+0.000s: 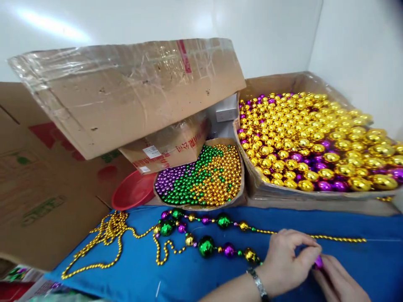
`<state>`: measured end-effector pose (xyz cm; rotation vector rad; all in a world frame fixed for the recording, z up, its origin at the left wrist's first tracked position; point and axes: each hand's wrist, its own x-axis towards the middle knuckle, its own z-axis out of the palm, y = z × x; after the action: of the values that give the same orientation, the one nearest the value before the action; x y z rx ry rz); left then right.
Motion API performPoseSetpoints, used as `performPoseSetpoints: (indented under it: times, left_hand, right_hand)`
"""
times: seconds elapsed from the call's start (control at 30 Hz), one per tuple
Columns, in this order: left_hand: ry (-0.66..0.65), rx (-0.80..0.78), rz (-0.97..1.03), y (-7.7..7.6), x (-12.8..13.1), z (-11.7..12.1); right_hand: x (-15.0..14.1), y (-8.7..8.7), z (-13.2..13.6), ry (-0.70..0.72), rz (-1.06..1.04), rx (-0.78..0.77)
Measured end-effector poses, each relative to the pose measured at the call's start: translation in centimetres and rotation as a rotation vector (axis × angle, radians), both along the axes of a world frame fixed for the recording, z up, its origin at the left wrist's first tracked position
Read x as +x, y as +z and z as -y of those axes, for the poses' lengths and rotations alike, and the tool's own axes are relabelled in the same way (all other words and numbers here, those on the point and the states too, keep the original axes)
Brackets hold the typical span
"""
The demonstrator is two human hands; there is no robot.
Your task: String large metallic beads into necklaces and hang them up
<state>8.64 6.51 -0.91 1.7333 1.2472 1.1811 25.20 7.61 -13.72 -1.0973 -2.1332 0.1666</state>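
Blue-covered tabletop (189, 281), creased, under a pale wall (270, 37). Landmark: the small bead box (244, 184), holding purple, green and gold beads (198, 176). Right of it, a large carton (283, 193) of bigger gold and purple balls (302, 142). Left of it, a red basin (132, 193), then a printed carton (47, 176). Above it and to the left, a tilted cardboard panel (141, 92) — clear tape, scuffed. White socket block (226, 115) behind.

Tabletop's left edge slants down and away from the box; gold bead chain (115, 226) lies near that edge. Bare blue cloth in front of the box, nearer the wearer than the strand; more far right, past the gold beads' end.

Multicolour strand (206, 246) in two rows, in front of the box, running right toward the hands. Left hand (285, 260), braceleted, and right hand (343, 281) — both pinching one purple bead (318, 262), right and front of the box.
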Motion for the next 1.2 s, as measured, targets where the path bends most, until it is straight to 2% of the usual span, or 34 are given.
performPoseSetpoints:
  times: [0.07,0.13,0.27,0.37,0.47,0.53,0.63,0.8,0.9,1.03,1.2]
  left_hand:
    - [-0.037,-0.03,-0.129,-0.4,0.2,-0.4]
    - [-0.063,-0.047,-0.232,-0.8,0.1,-0.8]
    - [-0.158,-0.024,-0.293,-1.4,0.0,-1.4]
    - [-0.229,-0.025,-0.313,-1.5,0.5,-2.0]
    - [-0.283,-0.03,-0.325,-1.5,0.8,-3.0]
    - [-0.311,-0.039,-0.338,-1.3,0.9,-3.8]
    - [-0.33,-0.061,-0.372,-1.0,0.7,-4.8]
    - [-0.361,-0.085,-0.427,-0.6,0.5,-5.4]
    - [-0.404,-0.095,-0.442,-0.4,0.8,-5.4]
    - [-0.447,-0.102,-0.456,-0.5,1.2,-5.4]
    - [-0.421,-0.136,-0.425,-0.6,-0.2,-6.0]
  right_hand:
    - [0.3,0.2,-0.1,-0.017,0.055,-0.055]
    - [1.0,1.2,-0.2,-0.029,0.077,-0.121]
    - [2.2,5.6,0.0,-0.051,-0.128,-0.288]
    - [1.5,9.1,0.2,-0.025,-0.336,-0.422]
    - [1.2,10.6,-0.6,-0.139,-0.401,-0.425]
    - [2.6,10.7,-1.7,-0.246,-0.46,-0.424]
    - [6.8,10.4,-3.5,-0.391,-0.599,-0.416]
    - [13.3,9.4,-5.2,-0.536,-0.811,-0.398]
    - [14.7,8.6,-5.4,-0.597,-0.878,-0.407]
    - [15.1,7.6,-6.2,-0.693,-0.91,-0.373]
    - [18.6,8.2,-7.4,-0.9,-0.871,-0.181]
